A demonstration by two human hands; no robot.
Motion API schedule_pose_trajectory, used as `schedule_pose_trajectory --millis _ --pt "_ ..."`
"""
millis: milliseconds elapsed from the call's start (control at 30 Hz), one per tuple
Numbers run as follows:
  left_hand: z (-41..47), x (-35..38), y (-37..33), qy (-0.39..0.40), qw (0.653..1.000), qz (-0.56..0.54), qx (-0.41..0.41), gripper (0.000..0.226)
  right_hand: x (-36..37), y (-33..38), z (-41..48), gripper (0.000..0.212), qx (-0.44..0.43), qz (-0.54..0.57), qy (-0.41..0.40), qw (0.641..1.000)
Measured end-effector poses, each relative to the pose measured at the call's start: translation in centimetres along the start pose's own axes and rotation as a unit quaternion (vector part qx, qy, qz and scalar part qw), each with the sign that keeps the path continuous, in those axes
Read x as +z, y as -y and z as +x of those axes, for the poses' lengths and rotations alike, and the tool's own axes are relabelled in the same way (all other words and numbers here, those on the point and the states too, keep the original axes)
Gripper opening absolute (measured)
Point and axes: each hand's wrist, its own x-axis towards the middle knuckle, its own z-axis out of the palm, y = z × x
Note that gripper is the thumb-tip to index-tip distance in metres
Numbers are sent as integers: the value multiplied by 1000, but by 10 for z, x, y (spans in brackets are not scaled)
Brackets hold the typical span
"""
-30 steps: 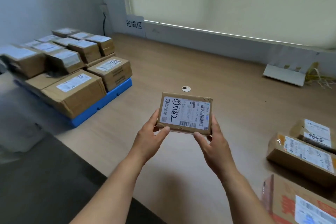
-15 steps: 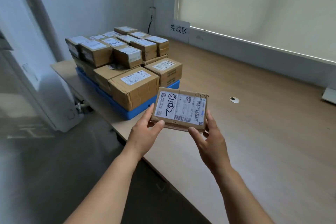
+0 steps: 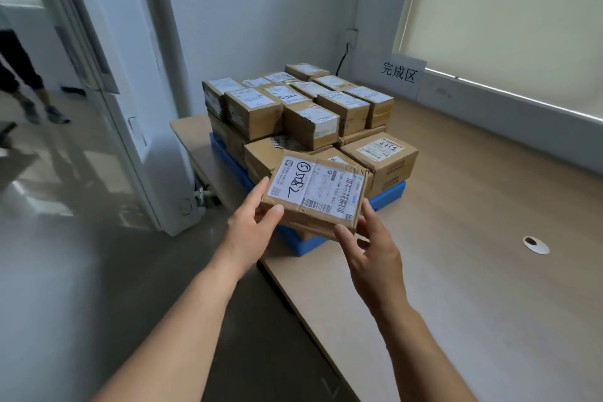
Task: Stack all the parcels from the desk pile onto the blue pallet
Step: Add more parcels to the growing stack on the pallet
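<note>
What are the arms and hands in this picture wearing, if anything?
Nothing that shows. The left hand and the right hand are bare, without gloves, and no ring shows on the visible fingers. The left forearm and the right forearm are bare right to the picture's lower edge: no sleeve, watch, bracelet or marking is visible.

pale blue-white walls (image 3: 261, 10), a drawn cream blind (image 3: 505, 10), glossy grey floor (image 3: 65, 271), a light wooden desk (image 3: 489, 271).
</note>
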Motion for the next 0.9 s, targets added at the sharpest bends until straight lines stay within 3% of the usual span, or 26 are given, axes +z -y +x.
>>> schedule_pose_trajectory --millis 267,333,900 --pt "110 -32 8 -40 996 76 -10 48 61 18 82 79 4 22 8 1000" --pt "135 -36 11 -41 996 77 -4 48 72 20 98 74 1 17 5 1000" --pt "281 -46 26 77 990 114 10 56 144 36 174 66 103 -89 -38 990"
